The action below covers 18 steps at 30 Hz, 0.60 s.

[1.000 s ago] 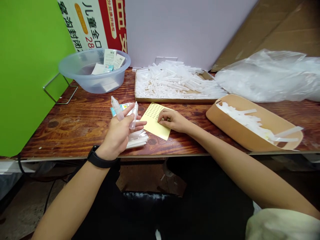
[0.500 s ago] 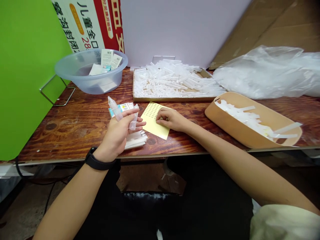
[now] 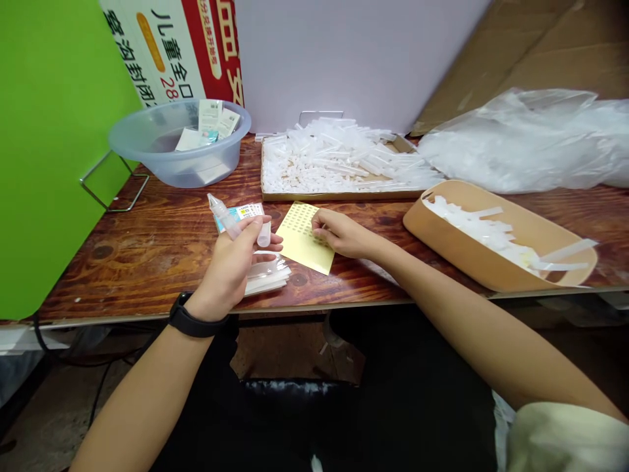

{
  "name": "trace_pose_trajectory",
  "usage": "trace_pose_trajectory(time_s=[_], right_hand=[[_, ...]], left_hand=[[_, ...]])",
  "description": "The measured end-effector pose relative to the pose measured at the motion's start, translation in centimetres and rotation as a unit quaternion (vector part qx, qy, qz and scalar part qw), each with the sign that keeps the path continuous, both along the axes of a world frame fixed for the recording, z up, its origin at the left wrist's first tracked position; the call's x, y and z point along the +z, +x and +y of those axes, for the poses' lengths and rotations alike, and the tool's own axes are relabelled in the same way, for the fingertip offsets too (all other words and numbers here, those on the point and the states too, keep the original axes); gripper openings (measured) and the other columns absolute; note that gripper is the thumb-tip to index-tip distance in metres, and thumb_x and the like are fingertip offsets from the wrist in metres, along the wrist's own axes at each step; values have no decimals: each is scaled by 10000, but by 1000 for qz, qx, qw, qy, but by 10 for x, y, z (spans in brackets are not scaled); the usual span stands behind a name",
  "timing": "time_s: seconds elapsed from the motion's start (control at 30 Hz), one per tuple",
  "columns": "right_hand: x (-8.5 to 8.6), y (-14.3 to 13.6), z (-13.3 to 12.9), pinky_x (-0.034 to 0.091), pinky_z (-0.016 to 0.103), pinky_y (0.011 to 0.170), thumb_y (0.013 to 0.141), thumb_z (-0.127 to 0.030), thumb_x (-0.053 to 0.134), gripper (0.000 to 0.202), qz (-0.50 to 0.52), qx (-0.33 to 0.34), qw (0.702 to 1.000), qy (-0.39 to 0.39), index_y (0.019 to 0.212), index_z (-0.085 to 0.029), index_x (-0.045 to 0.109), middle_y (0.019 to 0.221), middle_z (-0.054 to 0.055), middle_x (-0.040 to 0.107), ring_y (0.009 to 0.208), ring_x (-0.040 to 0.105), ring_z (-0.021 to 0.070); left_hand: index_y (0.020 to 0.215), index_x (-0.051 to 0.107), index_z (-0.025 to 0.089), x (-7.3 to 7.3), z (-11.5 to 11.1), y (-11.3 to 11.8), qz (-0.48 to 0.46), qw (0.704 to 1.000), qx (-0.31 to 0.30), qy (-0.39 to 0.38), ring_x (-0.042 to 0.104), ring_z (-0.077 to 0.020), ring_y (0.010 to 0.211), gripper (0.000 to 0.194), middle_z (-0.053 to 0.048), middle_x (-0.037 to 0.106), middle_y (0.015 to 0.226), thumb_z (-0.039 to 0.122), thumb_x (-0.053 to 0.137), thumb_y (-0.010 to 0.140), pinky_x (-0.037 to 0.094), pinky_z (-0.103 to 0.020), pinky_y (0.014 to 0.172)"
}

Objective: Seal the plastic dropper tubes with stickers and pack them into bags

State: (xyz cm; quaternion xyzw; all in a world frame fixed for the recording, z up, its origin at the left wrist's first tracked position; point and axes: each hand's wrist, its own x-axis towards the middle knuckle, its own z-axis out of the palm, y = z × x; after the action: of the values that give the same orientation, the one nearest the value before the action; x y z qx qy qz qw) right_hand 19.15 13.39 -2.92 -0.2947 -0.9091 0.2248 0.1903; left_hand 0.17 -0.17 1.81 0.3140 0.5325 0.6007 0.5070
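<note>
My left hand (image 3: 230,265), with a black band on the wrist, holds two translucent plastic pieces. One is a dropper-tipped tube (image 3: 222,213) pointing up and left; the other is a short hollow tube or cap (image 3: 264,236) by the fingers. Beneath this hand lie a blue-and-white printed packet (image 3: 249,210) and a stack of clear-wrapped white packets (image 3: 268,278). On the yellow sheet of small round stickers (image 3: 305,252) rests my right hand (image 3: 339,233), thumb and forefinger pinched together. Whether a sticker is between them is too small to tell.
Behind the hands stands a shallow cardboard tray (image 3: 344,196) heaped with clear tubes and small white pieces. A blue translucent basin (image 3: 171,164) with packets is at the back left. To the right are a tan bin (image 3: 452,259) of white strips and a large plastic bag (image 3: 521,144).
My right hand has shifted slightly up and right over the sticker sheet, still pinched. The left fingers have drawn in a little and the short tube has turned, its round end now towards me.
</note>
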Motion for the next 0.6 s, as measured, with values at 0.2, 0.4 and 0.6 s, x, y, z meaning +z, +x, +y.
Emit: trace_pose_trajectory(time_s=[0.2, 0.4, 0.6], right_hand=[[37, -19, -63, 441, 361, 785, 934, -269, 442, 124, 236, 50, 970, 18, 819, -222, 445, 890, 62, 550, 861, 533, 199], [42, -40, -95, 450, 374, 795, 917, -157, 458, 116, 246, 23, 963, 112, 829, -229, 434, 927, 68, 568, 895, 545, 198], [34, -43, -91, 465, 373, 762, 925, -170, 456, 113, 253, 4, 958, 134, 832, -230, 436, 895, 65, 561, 864, 552, 195]], left_hand=[[865, 587, 150, -6, 4, 10, 44, 997, 41, 38, 574, -105, 484, 277, 4, 602, 578, 421, 620, 819, 474, -203, 499], [855, 553, 161, -13, 3, 19, 34, 997, 42, 50, 543, -83, 484, 217, 28, 580, 596, 371, 605, 832, 457, -184, 478], [872, 531, 167, -13, 0, 27, 13, 998, 39, 42, 548, -85, 497, 173, 36, 564, 583, 334, 571, 858, 454, -180, 483]])
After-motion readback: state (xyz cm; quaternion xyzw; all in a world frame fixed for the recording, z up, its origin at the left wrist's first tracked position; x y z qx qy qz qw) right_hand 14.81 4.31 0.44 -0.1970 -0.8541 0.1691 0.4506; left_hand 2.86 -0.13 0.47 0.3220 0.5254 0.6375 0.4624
